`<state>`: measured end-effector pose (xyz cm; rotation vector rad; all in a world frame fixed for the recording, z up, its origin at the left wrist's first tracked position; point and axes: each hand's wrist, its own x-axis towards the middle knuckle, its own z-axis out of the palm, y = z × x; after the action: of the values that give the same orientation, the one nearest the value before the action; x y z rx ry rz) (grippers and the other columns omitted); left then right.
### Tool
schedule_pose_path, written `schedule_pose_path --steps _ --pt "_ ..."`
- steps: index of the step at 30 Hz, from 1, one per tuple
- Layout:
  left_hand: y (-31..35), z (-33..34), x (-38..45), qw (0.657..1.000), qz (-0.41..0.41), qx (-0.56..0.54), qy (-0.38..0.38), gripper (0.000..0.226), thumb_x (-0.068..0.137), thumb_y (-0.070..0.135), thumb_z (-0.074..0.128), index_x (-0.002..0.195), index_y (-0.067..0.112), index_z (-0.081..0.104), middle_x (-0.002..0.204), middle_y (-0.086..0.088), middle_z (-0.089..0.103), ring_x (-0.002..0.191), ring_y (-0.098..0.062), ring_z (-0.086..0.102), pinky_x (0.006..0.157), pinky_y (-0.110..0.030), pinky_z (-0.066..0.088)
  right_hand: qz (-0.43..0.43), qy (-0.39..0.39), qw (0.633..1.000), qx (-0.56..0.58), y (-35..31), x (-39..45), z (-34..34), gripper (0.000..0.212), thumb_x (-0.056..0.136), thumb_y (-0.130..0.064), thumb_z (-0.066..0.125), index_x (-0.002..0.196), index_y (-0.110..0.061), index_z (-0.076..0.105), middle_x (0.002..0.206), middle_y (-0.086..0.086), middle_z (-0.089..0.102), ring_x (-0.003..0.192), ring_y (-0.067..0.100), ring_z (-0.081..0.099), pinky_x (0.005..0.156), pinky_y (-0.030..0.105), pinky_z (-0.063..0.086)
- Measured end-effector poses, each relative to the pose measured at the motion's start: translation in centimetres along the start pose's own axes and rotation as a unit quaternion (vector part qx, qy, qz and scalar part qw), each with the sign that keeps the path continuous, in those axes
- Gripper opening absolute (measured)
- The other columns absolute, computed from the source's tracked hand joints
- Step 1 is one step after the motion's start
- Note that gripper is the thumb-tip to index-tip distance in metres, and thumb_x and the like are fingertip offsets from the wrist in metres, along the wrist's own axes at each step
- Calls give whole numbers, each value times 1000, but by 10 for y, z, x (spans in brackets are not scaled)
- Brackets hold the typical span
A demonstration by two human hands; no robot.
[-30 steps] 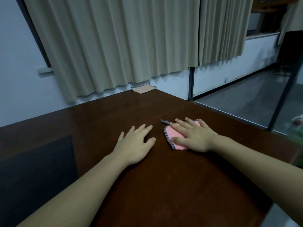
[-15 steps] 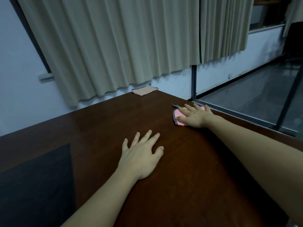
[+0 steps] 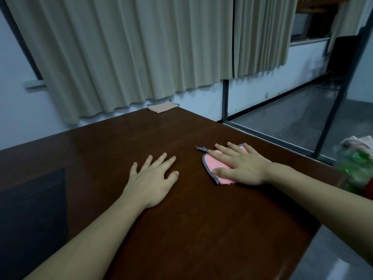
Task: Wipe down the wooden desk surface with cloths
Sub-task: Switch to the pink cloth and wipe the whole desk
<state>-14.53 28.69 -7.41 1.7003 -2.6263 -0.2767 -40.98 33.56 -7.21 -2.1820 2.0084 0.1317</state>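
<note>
Pink cloth (image 3: 217, 166) with grey-checked trim, dark brown desk (image 3: 201, 219), beige curtains (image 3: 141, 47).

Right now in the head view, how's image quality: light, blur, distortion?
Head view: dim, bluish light, no hard shadows; faint sheen on the desk near the far edge. Right hand on the pink cloth and left hand are fairly sharp. Green object at the right edge is smeared with blur. Wide-angle lens tilts the curtain and window frames outward.
</note>
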Motion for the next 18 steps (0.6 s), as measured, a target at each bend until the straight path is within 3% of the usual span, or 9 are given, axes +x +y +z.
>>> schedule_pose_path --steps 9,18 --pt "-3 1 2 1000 7 -7 6 57 102 63 23 157 51 12 168 17 2 156 -17 -2 125 -56 -2 133 34 990 33 61 78 -18 72 97 -74 22 160 -44 3 171 -7 -3 157 25 -2 124 57 5" --pt "2 0 0 1000 3 -9 13 57 103 63 24 157 49 15 168 15 6 156 -19 3 125 -56 1 109 15 994 5 24 10 -5 73 96 -76 15 159 -46 -3 170 -6 -7 156 27 -6 121 61 -5"
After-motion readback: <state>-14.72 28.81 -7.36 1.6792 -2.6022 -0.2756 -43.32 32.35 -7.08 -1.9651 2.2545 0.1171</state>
